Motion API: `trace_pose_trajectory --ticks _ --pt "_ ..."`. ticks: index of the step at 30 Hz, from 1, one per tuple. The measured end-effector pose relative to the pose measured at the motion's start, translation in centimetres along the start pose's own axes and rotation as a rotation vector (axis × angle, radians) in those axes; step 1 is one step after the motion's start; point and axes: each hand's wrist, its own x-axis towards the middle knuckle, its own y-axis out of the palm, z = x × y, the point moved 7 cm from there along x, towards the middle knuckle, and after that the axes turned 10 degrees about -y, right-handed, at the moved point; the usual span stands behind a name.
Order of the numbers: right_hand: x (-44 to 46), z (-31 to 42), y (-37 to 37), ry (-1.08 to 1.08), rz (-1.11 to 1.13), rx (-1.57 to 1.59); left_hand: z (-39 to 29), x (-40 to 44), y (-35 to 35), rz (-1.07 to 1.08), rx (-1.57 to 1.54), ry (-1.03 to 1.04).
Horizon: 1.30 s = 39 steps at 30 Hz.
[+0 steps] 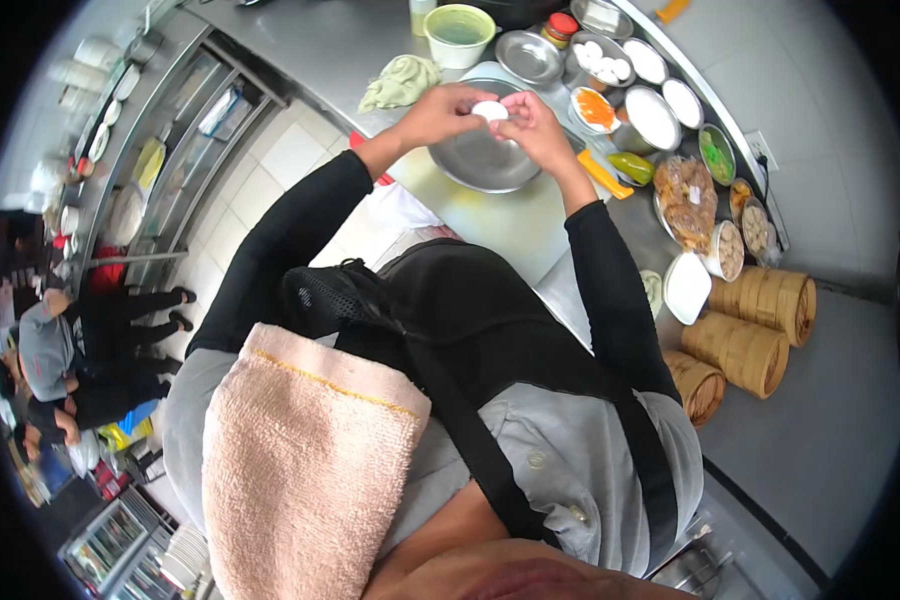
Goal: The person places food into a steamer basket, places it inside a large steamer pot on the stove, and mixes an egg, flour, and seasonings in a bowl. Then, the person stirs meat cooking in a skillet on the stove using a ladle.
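Note:
Both of my hands hold a white egg (489, 111) above a wide metal mixing bowl (485, 165). My left hand (444, 115) pinches the egg from the left, and my right hand (536, 127) grips it from the right with the fingertips. The bowl rests on a pale cutting board (490, 222); no contents can be made out in its visible part. Beyond my right hand, a metal bowl of white eggs (604, 63) stands at the back. Near my right wrist lie a yellow handle (606, 176) and a long green pepper (631, 167).
A green-rimmed tub (459, 37) and a crumpled cloth (401, 81) sit behind the bowl. Along the wall are an orange-filled bowl (595, 108), bagged brown food (686, 198) and bamboo steamers (735, 352). Other people (55, 345) stand far left, beside shelving (170, 150).

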Motion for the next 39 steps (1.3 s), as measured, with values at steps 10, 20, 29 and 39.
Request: trace_pose_trajectory --ticks 10,20,29,39 --pt "-1.1 -3.4 1.6 -0.163 -0.160 -0.371 2.9 -0.5 1.2 -0.057 0.178 -0.039" --pt "-1.6 -3.0 0.9 -0.156 -0.238 -0.496 3.1 -0.1 1.4 -0.134 0.252 -0.065" --pt "-1.8 -1.0 -0.3 -0.207 -0.125 -0.499 -1.0 -0.8 0.4 -0.109 0.388 0.096" --pt "-0.3 8.4 2.0 -0.559 -0.070 -0.843 -3.0 0.2 -2.0 -0.081 -0.100 -0.265"
